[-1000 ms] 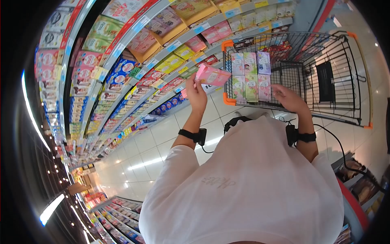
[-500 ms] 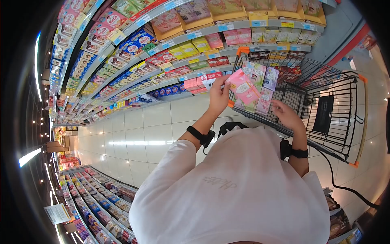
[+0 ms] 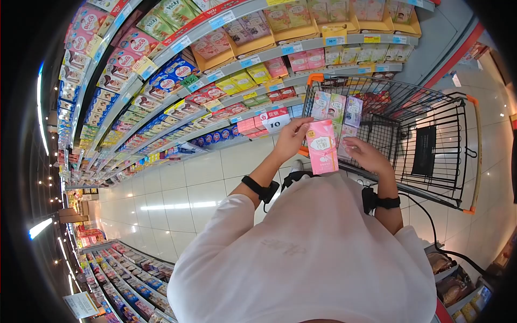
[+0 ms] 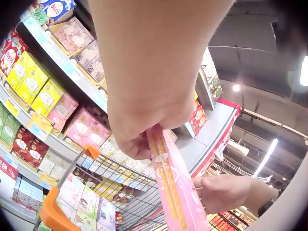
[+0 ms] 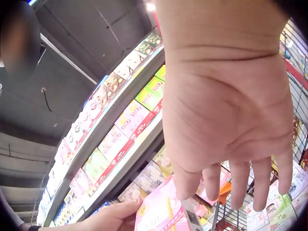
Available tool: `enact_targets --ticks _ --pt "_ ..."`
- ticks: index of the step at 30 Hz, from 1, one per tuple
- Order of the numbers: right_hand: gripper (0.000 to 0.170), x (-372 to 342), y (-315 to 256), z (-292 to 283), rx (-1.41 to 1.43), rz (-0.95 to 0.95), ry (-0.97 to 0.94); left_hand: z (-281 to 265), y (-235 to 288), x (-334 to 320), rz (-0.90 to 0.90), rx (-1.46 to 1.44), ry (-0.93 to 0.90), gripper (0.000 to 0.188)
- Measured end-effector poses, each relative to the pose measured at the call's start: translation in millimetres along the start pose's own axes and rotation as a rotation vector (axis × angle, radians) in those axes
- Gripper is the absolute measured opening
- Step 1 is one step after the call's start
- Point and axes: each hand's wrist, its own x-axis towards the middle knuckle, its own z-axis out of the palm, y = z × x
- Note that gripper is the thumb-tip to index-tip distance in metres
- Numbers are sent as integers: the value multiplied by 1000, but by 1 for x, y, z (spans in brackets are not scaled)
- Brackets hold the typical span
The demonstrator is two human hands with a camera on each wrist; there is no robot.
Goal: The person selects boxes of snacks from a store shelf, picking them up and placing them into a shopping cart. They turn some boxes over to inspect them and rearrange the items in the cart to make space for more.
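Note:
My left hand pinches a pink box by its upper corner, in front of the cart's near edge. In the left wrist view the same hand grips the end of the pink box, whose narrow side shows. My right hand is just right of the box, its fingers relaxed. The right wrist view shows that palm with fingers extended, close to the pink box. Whether its fingertips touch the box I cannot tell. Several boxes stand side by side in the cart, partly behind the pink box.
The wire shopping cart stands at the right, with orange corners. Shelves of snack boxes run along the left and top, and a price sign marks a lower shelf. Another shelf row is at the lower left, with tiled floor between.
The left hand has brought the pink box from the shelf side to the cart's near edge and turned it upright. The right hand has moved slightly left, nearer the box.

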Motion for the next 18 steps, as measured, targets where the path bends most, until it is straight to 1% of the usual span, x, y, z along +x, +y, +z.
enact_targets --ticks 1,3,5,7,9,10,12,14,15,17,18 --pt "41 4 -5 5 12 -4 11 -1 6 1 -3 -5 -2 29" --pt "42 14 -11 14 18 1 14 -3 13 3 -53 28 -106 32" --pt "40 27 -10 21 7 69 -85 -6 20 5 -60 10 -124 31" --pt "39 37 -12 29 6 93 -102 -13 16 9 -66 -9 -141 31" --pt "38 43 -19 35 2 119 -114 -21 7 16 -121 -10 -174 30" --pt "37 45 -26 37 12 133 -98 -25 2 19 -120 -25 -172 30" --pt "36 49 -33 43 9 156 -86 -35 -7 23 -177 -80 -179 29" --pt "33 54 -37 48 100 96 7 -41 -17 27 -192 -111 -165 31" --pt "33 56 -47 49 89 102 3 -43 -20 27 -208 -125 -153 33" --pt "32 57 -71 50 45 233 60 -49 -10 25 -226 -141 -129 36" --pt "32 61 -68 52 36 238 57 -51 -7 24 -248 -145 -109 41"
